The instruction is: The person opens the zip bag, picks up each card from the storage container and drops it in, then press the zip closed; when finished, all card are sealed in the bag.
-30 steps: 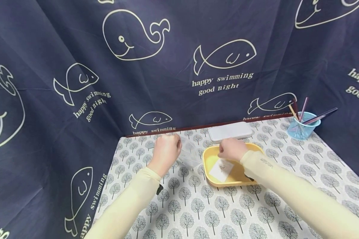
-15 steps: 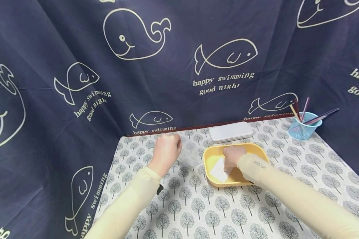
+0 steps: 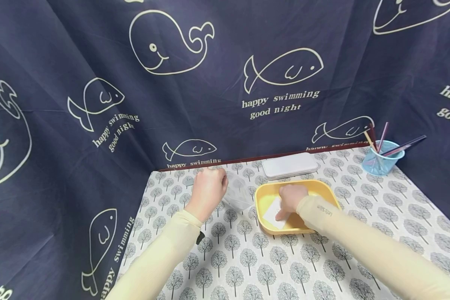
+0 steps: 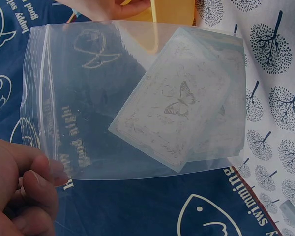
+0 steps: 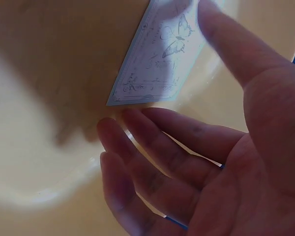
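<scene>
My left hand [image 3: 208,189] pinches a clear zip-top plastic bag [image 4: 98,142] by a corner near its zip end. Inside the bag, in the left wrist view, lie several pale paper cards [image 4: 169,105], the top one printed with a butterfly. My right hand [image 3: 293,198] reaches down into a yellow plastic tray [image 3: 267,229]. A similar butterfly card [image 5: 152,73] lies on the tray's floor. In the right wrist view my thumb [image 5: 236,46] extends over one side of this card, while the other fingers [image 5: 152,152], loosely bent, sit along its lower edge.
A white flat case [image 3: 289,166] lies behind the tray. At the back right stands a light blue mesh cup [image 3: 382,160] holding pencils and pens. A small grey block [image 3: 189,182] shows beside my left hand. A dark blue curtain [image 3: 225,104] hangs behind the table.
My right hand has lowered into the tray and shifted toward the card, and its thumb has spread out over it. The left hand and the bag have stayed in place.
</scene>
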A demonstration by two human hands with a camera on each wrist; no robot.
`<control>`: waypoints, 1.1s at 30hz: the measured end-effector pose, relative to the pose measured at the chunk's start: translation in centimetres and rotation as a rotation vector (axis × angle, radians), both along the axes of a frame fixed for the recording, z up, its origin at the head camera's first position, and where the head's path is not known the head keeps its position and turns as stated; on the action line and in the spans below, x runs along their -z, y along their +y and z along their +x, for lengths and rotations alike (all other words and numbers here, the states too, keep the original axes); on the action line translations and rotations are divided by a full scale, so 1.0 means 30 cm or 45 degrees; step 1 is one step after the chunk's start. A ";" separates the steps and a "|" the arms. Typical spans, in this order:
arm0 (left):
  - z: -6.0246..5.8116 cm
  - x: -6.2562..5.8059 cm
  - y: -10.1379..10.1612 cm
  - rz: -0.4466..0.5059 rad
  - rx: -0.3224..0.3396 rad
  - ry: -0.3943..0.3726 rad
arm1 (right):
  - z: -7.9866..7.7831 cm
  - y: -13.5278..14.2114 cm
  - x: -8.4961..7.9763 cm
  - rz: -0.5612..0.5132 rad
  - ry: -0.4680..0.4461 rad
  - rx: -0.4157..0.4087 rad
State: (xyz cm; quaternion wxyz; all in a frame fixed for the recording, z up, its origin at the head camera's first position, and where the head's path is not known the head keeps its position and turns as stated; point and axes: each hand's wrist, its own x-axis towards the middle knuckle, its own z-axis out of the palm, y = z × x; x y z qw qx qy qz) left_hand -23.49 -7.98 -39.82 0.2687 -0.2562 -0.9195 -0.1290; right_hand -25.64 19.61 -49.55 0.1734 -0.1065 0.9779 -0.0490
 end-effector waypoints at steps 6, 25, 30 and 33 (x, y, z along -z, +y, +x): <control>0.003 -0.003 0.000 0.001 -0.004 0.016 | 0.018 -0.017 0.003 0.085 0.039 -0.093; 0.007 0.001 -0.003 0.014 0.003 0.000 | 0.048 -0.043 0.023 0.129 0.112 -0.115; 0.008 -0.001 -0.004 0.010 -0.004 -0.003 | 0.020 -0.019 0.032 0.004 0.135 -0.066; 0.008 -0.005 -0.004 0.006 -0.005 -0.005 | 0.009 0.004 0.015 -0.123 0.197 -0.081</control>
